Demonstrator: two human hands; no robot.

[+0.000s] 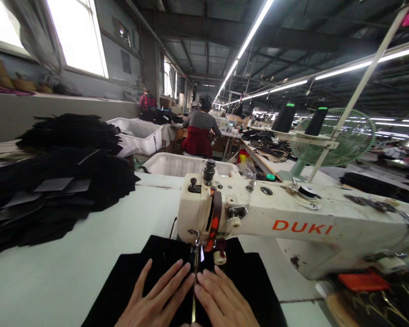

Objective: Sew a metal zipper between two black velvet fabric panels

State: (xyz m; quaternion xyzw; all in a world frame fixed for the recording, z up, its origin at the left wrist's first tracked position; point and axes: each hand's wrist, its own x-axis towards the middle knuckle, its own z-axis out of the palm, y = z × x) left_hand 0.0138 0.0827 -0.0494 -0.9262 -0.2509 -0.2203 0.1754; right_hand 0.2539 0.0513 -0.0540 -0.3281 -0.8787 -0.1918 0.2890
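A piece of black fabric (pixel 255 277) lies flat on the sewing machine's table, its far edge under the machine head. A narrow strip with gold-coloured teeth, like a zipper (pixel 194 306), runs down its middle to the presser foot (pixel 197 250). My left hand (pixel 160 290) rests on the fabric left of the zipper, fingers spread. On the other side my right hand (pixel 221 295) lies flat with its fingers closer together. Both sets of fingertips are just in front of the presser foot of the white sewing machine (pixel 259 213). The wrists are out of frame.
Stacked black fabric pieces (pixel 54 181) cover the table's left side. White plastic bins (pixel 139 134) stand beyond. Two black thread cones (pixel 284 118) and a green fan (pixel 341 136) are at right, above an orange tray (pixel 363 280). A person (pixel 201 127) sits ahead, facing away.
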